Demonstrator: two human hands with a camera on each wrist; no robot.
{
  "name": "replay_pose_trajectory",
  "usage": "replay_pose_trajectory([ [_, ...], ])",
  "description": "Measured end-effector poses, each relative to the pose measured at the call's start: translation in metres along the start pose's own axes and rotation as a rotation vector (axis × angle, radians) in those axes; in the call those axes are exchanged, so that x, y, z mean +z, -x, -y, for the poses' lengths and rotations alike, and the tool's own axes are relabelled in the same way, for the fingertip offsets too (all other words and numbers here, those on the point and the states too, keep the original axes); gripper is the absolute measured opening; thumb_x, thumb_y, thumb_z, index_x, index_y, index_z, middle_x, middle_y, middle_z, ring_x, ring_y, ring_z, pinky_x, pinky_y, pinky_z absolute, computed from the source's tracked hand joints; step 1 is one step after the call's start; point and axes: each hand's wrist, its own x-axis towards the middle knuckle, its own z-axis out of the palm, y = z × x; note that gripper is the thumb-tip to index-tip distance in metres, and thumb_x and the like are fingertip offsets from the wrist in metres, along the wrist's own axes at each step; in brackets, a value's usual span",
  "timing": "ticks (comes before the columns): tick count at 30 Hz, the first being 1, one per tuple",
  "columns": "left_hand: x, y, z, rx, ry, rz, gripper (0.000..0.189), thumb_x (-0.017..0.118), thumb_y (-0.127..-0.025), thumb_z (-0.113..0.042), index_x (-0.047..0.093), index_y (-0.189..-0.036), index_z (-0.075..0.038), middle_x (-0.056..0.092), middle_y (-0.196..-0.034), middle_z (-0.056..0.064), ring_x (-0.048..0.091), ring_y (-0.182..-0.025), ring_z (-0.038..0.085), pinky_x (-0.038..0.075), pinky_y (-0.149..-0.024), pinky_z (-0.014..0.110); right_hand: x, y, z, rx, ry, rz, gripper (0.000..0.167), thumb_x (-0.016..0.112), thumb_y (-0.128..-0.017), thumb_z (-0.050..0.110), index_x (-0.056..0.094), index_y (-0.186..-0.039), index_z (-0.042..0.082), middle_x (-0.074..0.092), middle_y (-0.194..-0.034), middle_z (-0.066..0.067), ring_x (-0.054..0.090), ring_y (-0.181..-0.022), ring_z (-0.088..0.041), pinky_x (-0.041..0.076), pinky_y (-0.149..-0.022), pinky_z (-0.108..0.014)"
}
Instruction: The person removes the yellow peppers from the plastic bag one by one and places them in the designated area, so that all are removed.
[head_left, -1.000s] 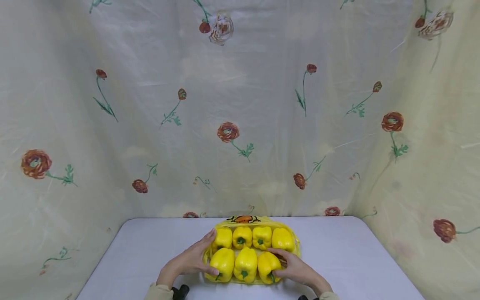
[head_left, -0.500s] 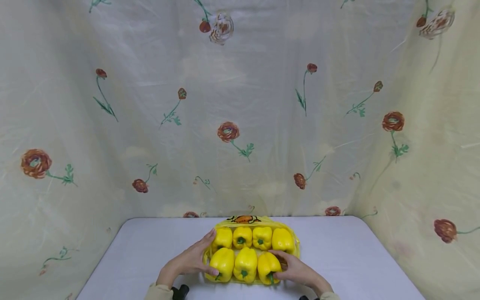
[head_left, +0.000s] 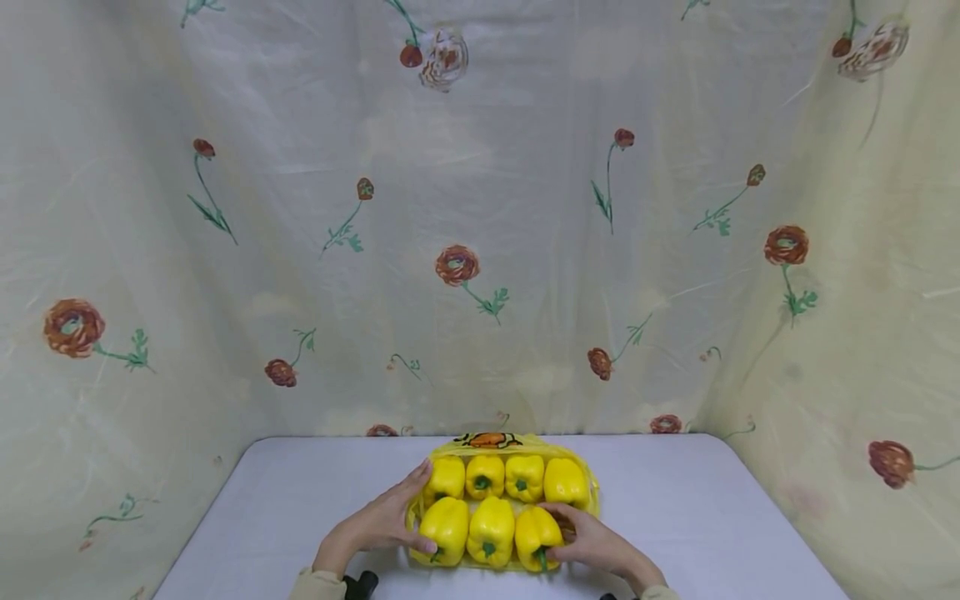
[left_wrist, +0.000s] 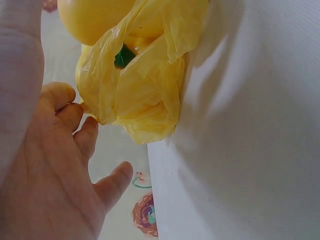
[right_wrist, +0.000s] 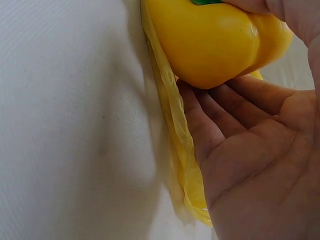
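Note:
Yellow bell peppers lie in two rows on a thin yellow plastic bag [head_left: 588,500]: several behind, three in front. My right hand [head_left: 596,542] holds the front-right bell pepper [head_left: 534,533], thumb at its stem side and fingers behind it. In the right wrist view that bell pepper [right_wrist: 210,40] sits between thumb and fingers, above the bag's edge [right_wrist: 185,150]. My left hand [head_left: 382,518] spreads along the left side, its thumb by the front-left bell pepper [head_left: 444,529]. In the left wrist view the fingers of the left hand [left_wrist: 55,165] touch the crumpled bag [left_wrist: 145,90].
A white-covered table [head_left: 315,475] extends to both sides of the bag. Behind and beside it hangs a pale curtain [head_left: 525,333] with a flower print. An orange drawing [head_left: 491,439] shows on the bag's far edge.
The right-hand pepper has turned slightly, its stem shifting a little left and more upright. The left hand and other peppers stay put.

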Motion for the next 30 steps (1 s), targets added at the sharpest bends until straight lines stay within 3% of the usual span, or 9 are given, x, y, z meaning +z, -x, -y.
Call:
replay_pose_trajectory([
  [23, 0.0004, -0.0012, 0.0027, -0.014, 0.027, 0.013, 0.122, 0.074, -0.069, -0.066, 0.002, -0.157, -0.021, 0.000, -0.164, 0.002, 0.012, -0.149, 0.034, 0.020, -0.115, 0.063, -0.0012, -0.0022, -0.0039, 0.052, 0.006, -0.047, 0.071, 0.077, -0.081, 0.024, 0.044, -0.139, 0.001, 0.051, -0.139, -0.016, 0.051, -0.124, -0.032, 0.043, -0.104, -0.053],
  [30, -0.0001, -0.0022, 0.0028, -0.011, 0.025, 0.015, 0.122, 0.073, -0.069, -0.067, 0.003, -0.156, -0.021, 0.000, -0.164, 0.002, 0.011, -0.150, 0.033, 0.020, -0.115, 0.062, -0.0012, -0.0002, 0.0009, 0.027, 0.023, -0.056, 0.070, 0.077, -0.081, 0.020, 0.045, -0.139, 0.001, 0.051, -0.139, -0.016, 0.051, -0.125, -0.034, 0.042, -0.104, -0.054],
])
